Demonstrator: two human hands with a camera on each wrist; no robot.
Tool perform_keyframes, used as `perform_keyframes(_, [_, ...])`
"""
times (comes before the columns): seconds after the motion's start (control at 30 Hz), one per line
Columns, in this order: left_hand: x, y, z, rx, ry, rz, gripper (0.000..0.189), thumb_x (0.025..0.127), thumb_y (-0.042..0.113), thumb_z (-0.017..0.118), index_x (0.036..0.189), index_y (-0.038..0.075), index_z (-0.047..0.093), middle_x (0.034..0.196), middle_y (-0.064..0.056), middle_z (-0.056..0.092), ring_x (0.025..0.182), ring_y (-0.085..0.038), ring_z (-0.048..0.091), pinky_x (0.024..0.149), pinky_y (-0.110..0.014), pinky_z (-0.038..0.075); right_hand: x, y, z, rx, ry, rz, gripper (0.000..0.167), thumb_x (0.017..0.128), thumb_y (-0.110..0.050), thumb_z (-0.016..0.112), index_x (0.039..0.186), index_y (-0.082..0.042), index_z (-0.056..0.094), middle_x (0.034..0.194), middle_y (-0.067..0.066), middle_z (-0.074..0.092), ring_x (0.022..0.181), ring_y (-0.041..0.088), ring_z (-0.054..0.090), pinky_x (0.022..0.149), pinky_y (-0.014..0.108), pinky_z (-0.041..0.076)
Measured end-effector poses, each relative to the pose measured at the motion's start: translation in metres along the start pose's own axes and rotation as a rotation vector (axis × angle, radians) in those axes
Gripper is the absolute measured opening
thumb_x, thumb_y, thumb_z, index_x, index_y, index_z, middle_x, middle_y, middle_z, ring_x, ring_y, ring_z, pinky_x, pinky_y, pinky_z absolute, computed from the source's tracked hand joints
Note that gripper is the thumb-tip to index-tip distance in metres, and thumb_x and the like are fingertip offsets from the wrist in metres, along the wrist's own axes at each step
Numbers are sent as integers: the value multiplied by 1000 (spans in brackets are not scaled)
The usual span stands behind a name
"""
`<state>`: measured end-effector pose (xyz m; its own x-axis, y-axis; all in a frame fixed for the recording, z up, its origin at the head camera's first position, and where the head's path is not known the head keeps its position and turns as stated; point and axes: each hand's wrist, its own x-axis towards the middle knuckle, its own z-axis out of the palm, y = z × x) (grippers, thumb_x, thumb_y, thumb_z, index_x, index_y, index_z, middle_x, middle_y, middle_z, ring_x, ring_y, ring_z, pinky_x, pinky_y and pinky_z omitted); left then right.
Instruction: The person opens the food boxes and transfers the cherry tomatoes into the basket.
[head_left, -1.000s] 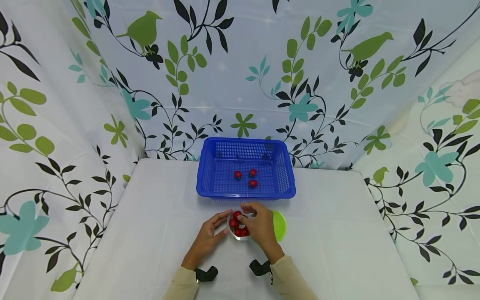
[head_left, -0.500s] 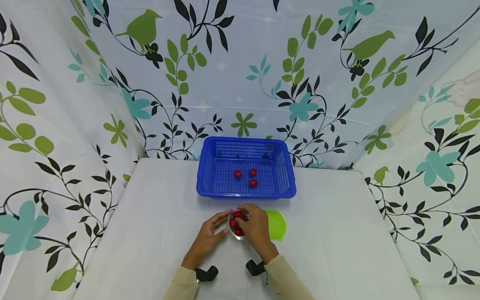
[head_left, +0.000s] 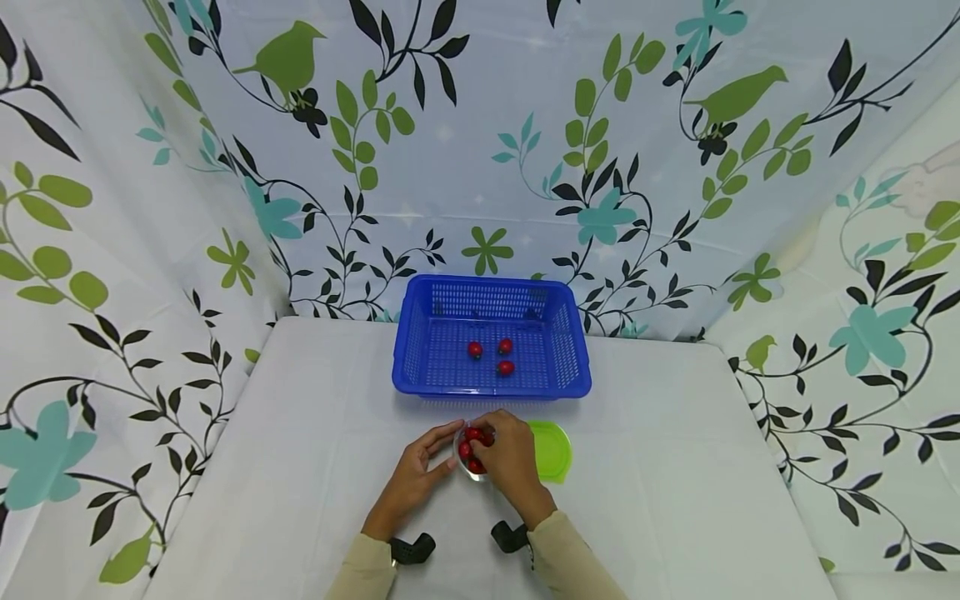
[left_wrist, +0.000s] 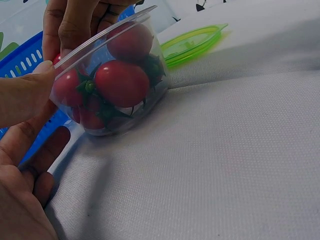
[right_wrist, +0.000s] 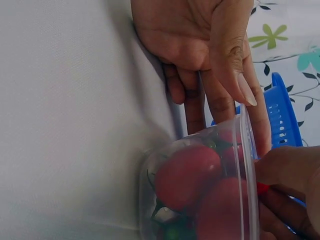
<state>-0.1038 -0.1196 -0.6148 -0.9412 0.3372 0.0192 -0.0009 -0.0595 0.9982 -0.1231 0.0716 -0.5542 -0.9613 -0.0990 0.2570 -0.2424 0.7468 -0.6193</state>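
Observation:
A small clear plastic container (left_wrist: pixel 120 125) with several red cherry tomatoes (left_wrist: pixel 122 84) in it stands on the white tablecloth, in front of the basket. My left hand (head_left: pixel 417 479) grips its left side, thumb at the rim and fingers along the outside wall. My right hand (head_left: pixel 512 457) reaches over the right side of the opening. Between its thumb and fingers it pinches a cherry tomato (right_wrist: pixel 262 188), mostly hidden by those fingers. Beside the right hand lies a bright green lid (head_left: pixel 551 452), flat on the cloth.
Behind the container stands a blue perforated plastic basket (head_left: pixel 491 392), with three cherry tomatoes (head_left: pixel 506 367) on its floor. A curtain (head_left: pixel 480 150) printed with leaves and birds hangs behind the table. A black device (head_left: pixel 510 536) sits at each wrist.
My right hand has shifted a little left and deeper over the container, uncovering more of the green lid. The left hand, the container and the basket tomatoes have stayed in place.

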Motion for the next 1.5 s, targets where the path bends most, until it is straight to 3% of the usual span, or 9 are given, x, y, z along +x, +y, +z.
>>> perform_keyframes(0.27, [-1,1,-1,8,10,-17,55,105,10,66,156,20,52,164,-2,52,156,-26,42,119,-11,33,-3,-1,-11,69,3,36,22,82,-12,92,102,-15,82,97,0,76,92,18,73,80,33,60])
perform_keyframes(0.5, [-1,0,-1,7,10,-17,55,105,10,67,156,21,52,163,-1,53,154,-17,45,120,-12,34,0,-3,-23,170,20,51,24,83,-12,92,104,-14,82,100,0,80,94,16,74,83,43,63])
perform_keyframes(0.87, [0,0,-1,-4,9,-24,55,105,11,67,156,22,52,164,-4,52,157,-28,39,120,-12,32,10,-8,-43,308,29,38,25,85,-14,91,108,-15,82,104,-3,81,97,14,74,86,47,63])
perform_keyframes(1.13, [0,0,-1,-8,-4,3,54,105,9,65,157,20,51,165,-6,50,157,-32,39,120,-11,32,17,-14,-53,348,29,49,27,86,-15,90,112,-18,82,107,-6,81,101,12,73,88,42,61])
perform_keyframes(1.37, [0,-1,-1,1,-8,-3,54,106,11,65,157,22,51,165,-4,50,158,-31,39,120,-11,32,26,-18,-60,366,44,33,26,86,-13,90,111,-16,82,106,-3,81,101,15,73,89,47,61])
perform_keyframes(1.5, [0,0,-1,7,-10,-3,54,106,11,65,157,21,50,165,-5,50,157,-32,40,120,-11,32,32,-19,-62,367,50,27,26,86,-14,90,111,-16,82,106,-2,81,101,17,72,89,41,61])
